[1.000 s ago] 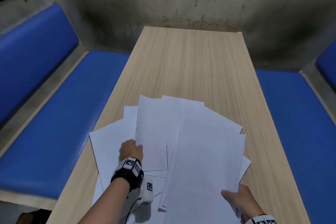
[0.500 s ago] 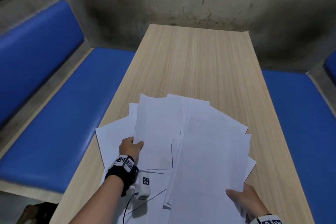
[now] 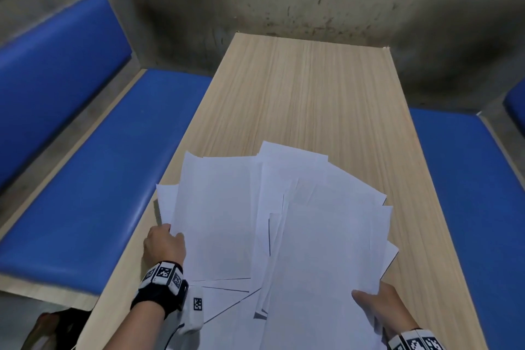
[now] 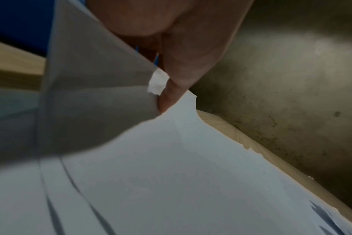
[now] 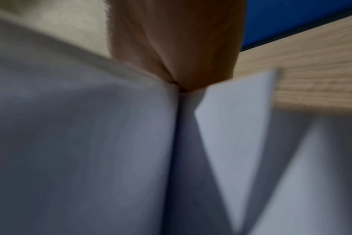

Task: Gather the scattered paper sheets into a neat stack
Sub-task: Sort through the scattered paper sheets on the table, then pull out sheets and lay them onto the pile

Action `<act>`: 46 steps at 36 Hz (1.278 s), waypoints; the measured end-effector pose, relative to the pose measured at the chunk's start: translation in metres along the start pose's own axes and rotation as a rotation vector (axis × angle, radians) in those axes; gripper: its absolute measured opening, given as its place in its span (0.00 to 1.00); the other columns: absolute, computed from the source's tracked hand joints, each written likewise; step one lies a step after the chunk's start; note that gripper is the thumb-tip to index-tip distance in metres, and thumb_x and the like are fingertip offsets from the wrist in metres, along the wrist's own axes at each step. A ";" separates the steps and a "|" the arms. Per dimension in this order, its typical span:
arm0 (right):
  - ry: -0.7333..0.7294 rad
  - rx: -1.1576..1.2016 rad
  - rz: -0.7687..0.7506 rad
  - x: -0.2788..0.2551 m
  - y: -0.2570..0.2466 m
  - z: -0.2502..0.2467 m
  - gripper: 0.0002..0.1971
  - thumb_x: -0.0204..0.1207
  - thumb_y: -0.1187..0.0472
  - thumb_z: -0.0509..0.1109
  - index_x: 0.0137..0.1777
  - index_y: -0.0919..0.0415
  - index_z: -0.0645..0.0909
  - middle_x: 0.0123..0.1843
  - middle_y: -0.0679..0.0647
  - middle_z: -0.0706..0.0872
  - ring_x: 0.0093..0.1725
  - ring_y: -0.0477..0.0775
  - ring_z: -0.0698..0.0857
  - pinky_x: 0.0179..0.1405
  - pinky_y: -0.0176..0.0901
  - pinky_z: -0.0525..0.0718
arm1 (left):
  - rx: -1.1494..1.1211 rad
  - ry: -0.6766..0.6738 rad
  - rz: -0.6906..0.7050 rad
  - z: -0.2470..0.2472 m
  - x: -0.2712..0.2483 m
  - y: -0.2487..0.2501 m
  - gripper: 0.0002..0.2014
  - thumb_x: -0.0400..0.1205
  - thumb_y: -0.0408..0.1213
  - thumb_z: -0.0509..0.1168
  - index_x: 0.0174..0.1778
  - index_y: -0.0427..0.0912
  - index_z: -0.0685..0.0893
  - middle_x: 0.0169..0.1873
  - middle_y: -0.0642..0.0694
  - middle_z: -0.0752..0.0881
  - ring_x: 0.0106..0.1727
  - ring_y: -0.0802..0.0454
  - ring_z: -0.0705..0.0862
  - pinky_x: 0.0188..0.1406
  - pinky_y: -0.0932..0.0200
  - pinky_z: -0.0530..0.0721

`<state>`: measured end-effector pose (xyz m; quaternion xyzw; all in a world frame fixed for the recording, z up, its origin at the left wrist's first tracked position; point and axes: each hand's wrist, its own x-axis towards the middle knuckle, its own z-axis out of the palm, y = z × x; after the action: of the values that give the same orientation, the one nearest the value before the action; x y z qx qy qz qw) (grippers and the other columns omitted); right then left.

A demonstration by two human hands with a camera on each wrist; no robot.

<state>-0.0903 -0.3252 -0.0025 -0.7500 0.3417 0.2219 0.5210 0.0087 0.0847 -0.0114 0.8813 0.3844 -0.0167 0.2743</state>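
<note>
So the paper sheets are fanned out in a messy overlap on the near end of the wooden surface. Left hand has a grip on the left edge of the pile, fingers curled under a few sheets. Right hand pinches the near right corner, thumb on top. Blue benches on both sides.

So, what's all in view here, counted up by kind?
Hands: 2 (left hand, right hand), each gripping paper
Marked wrist bands: 2 ()
Wooden table: 1
Blue bench pads: 4 ()
White paper pile: 1, with sheets too overlapped to count
Total: 10
</note>
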 end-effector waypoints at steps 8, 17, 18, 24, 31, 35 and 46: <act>0.028 0.046 -0.001 -0.009 -0.010 0.001 0.11 0.58 0.62 0.70 0.41 0.64 0.83 0.17 0.50 0.85 0.11 0.43 0.79 0.11 0.28 0.70 | -0.511 -0.064 -0.220 -0.006 -0.004 0.015 0.28 0.72 0.32 0.77 0.64 0.37 0.71 0.47 0.39 0.84 0.42 0.40 0.83 0.43 0.49 0.83; 0.036 -0.020 -0.064 -0.007 -0.001 -0.002 0.05 0.74 0.68 0.66 0.46 0.62 0.83 0.41 0.59 0.91 0.36 0.63 0.89 0.20 0.34 0.77 | -0.381 -0.140 0.179 -0.037 0.001 0.017 0.03 0.78 0.35 0.69 0.44 0.43 0.88 0.40 0.47 0.92 0.38 0.46 0.89 0.37 0.55 0.87; 0.034 -0.032 -0.059 -0.007 -0.001 -0.002 0.06 0.74 0.68 0.66 0.46 0.63 0.84 0.42 0.60 0.91 0.39 0.65 0.89 0.22 0.36 0.78 | -0.360 -0.134 0.247 -0.046 -0.002 0.022 0.04 0.79 0.34 0.68 0.45 0.45 0.87 0.40 0.49 0.91 0.39 0.47 0.88 0.37 0.55 0.86; 0.027 -0.059 -0.057 -0.006 -0.002 -0.003 0.08 0.72 0.66 0.64 0.47 0.63 0.84 0.40 0.61 0.90 0.37 0.65 0.87 0.21 0.37 0.77 | -0.327 -0.136 0.525 -0.103 -0.018 0.048 0.07 0.80 0.31 0.69 0.52 0.42 0.87 0.41 0.46 0.88 0.43 0.46 0.85 0.39 0.55 0.79; -0.005 -0.057 -0.047 -0.005 -0.002 -0.005 0.12 0.65 0.63 0.66 0.47 0.64 0.85 0.41 0.61 0.91 0.40 0.64 0.89 0.31 0.45 0.85 | -0.585 -0.341 0.614 -0.157 -0.029 0.074 0.08 0.79 0.31 0.70 0.48 0.49 0.85 0.40 0.56 0.93 0.38 0.59 0.90 0.37 0.60 0.89; -0.012 -0.039 -0.054 -0.008 -0.003 -0.007 0.05 0.71 0.70 0.66 0.42 0.68 0.82 0.24 0.51 0.84 0.24 0.52 0.80 0.19 0.35 0.75 | -0.759 -0.441 0.552 -0.158 -0.025 0.081 0.17 0.74 0.37 0.73 0.58 0.41 0.84 0.52 0.46 0.93 0.50 0.47 0.91 0.49 0.52 0.91; -0.062 0.086 0.000 -0.011 0.001 -0.007 0.08 0.67 0.68 0.66 0.44 0.69 0.84 0.21 0.54 0.83 0.19 0.51 0.80 0.21 0.35 0.74 | -0.373 -0.802 0.439 -0.042 -0.085 0.086 0.25 0.74 0.17 0.65 0.61 0.49 0.80 0.48 0.51 0.89 0.49 0.55 0.91 0.39 0.65 0.86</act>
<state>-0.0985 -0.3282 0.0074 -0.7198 0.3345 0.2302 0.5631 0.0004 0.0013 0.0856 0.8015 0.0504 -0.2275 0.5507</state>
